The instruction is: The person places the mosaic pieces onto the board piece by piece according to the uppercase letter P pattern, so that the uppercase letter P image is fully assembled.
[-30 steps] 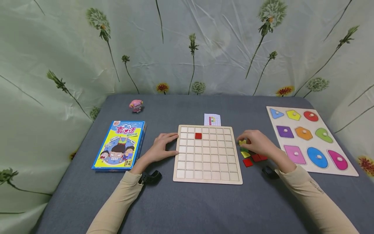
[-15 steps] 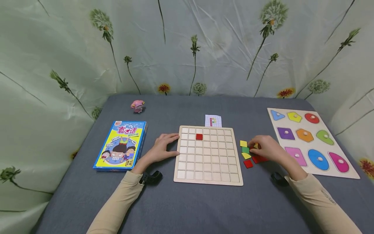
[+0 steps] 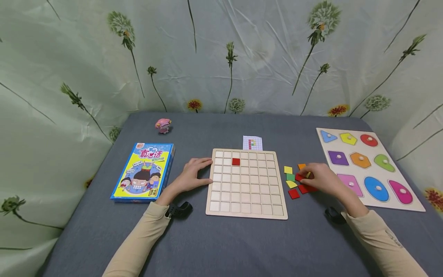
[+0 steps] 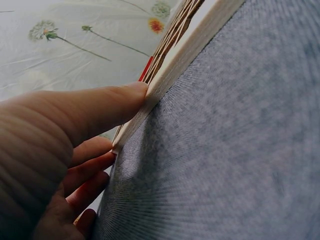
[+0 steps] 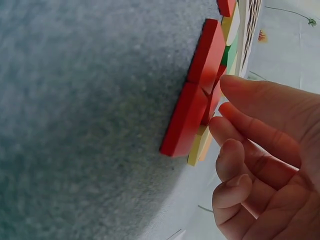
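Observation:
My left hand (image 3: 190, 175) rests at the left edge of the wooden grid board (image 3: 246, 216). Its thumb (image 4: 117, 102) and fingertips touch the board's side, without wrapping round it. One red square tile (image 3: 236, 162) lies in a cell of the board's second row. To the right, my right hand (image 3: 320, 178) is over the loose tiles, thumb and fingertips pinching a red tile (image 5: 212, 102) by its edges. Around it lie more red tiles (image 5: 186, 117), yellow tiles (image 3: 288, 169), a green tile (image 3: 290, 177) and an orange tile (image 3: 301, 166). The fingers partly cover some of them.
A small pattern card (image 3: 252, 143) lies behind the board. At left are a blue and yellow box (image 3: 142, 173) and a pink figurine (image 3: 163, 125). A knobbed shape puzzle (image 3: 367, 169) lies at right on the grey cloth-covered table (image 3: 221, 250).
My right hand has moved right and slightly toward me across the tiles, uncovering the yellow, green and orange ones. My left hand stays against the board, and the red tile on it is unchanged.

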`<action>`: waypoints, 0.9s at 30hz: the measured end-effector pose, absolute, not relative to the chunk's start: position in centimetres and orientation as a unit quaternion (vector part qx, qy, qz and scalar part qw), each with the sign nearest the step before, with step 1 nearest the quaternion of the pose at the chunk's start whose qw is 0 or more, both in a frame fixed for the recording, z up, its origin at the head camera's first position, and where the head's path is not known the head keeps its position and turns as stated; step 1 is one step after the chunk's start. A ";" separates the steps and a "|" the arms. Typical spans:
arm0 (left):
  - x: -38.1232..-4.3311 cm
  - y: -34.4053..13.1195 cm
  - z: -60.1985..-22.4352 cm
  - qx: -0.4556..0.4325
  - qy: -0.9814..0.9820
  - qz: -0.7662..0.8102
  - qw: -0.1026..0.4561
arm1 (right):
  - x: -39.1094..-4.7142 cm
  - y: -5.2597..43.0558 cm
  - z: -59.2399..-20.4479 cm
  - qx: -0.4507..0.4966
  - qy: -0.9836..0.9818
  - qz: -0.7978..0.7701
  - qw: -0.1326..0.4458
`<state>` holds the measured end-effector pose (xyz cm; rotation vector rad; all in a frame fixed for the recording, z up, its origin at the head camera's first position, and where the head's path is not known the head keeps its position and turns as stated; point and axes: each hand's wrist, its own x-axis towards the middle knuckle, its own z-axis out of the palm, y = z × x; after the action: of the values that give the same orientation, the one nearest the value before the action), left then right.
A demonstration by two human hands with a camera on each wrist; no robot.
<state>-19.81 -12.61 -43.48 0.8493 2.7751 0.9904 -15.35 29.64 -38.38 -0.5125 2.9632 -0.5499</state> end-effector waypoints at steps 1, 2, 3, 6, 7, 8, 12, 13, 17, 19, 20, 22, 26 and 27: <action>-19.8 -12.6 -43.5 0.276 0.904 0.323 0.038 | -15.3 29.7 -38.4 -0.164 0.969 -0.179 0.042; -19.8 -12.6 -43.5 0.276 0.904 0.323 0.038 | -15.3 29.7 -38.4 -0.160 0.970 -0.180 0.042; -19.8 -12.6 -43.5 0.276 0.904 0.323 0.038 | -15.3 29.8 -38.5 -0.156 0.970 -0.180 0.042; -19.9 -12.6 -43.5 0.276 0.905 0.321 0.037 | -15.2 29.8 -38.6 -0.154 0.971 -0.180 0.038; -19.9 -12.6 -43.5 0.276 0.905 0.320 0.038 | -15.2 29.8 -38.6 -0.153 0.971 -0.179 0.037; -19.9 -12.6 -43.5 0.276 0.906 0.320 0.037 | -15.2 29.8 -38.6 -0.152 0.971 -0.179 0.036; -19.9 -12.6 -43.6 0.276 0.905 0.320 0.038 | -15.3 29.9 -38.8 -0.150 0.972 -0.178 0.034; -19.9 -12.6 -43.6 0.276 0.905 0.321 0.038 | -15.3 29.9 -38.8 -0.148 0.973 -0.177 0.035; -19.9 -12.6 -43.7 0.275 0.905 0.322 0.038 | -15.4 29.8 -38.9 -0.146 0.973 -0.176 0.038; -19.8 -12.6 -43.7 0.275 0.905 0.322 0.039 | -15.4 29.8 -38.9 -0.144 0.973 -0.177 0.041; -19.8 -12.6 -43.7 0.275 0.905 0.322 0.039 | -15.4 29.8 -39.0 -0.144 0.973 -0.178 0.042; -19.8 -12.6 -43.7 0.274 0.905 0.323 0.040 | -15.4 29.8 -39.1 -0.144 0.973 -0.177 0.042; -19.8 -12.6 -43.6 0.275 0.905 0.324 0.039 | -15.5 29.8 -39.1 -0.145 0.973 -0.173 0.039; -19.8 -12.6 -43.6 0.274 0.905 0.324 0.038 | -15.6 29.8 -39.1 -0.145 0.974 -0.172 0.038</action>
<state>-19.82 -12.65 -43.59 0.8418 2.7759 0.9946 -15.56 29.76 -39.09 -0.4452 2.9867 -0.5282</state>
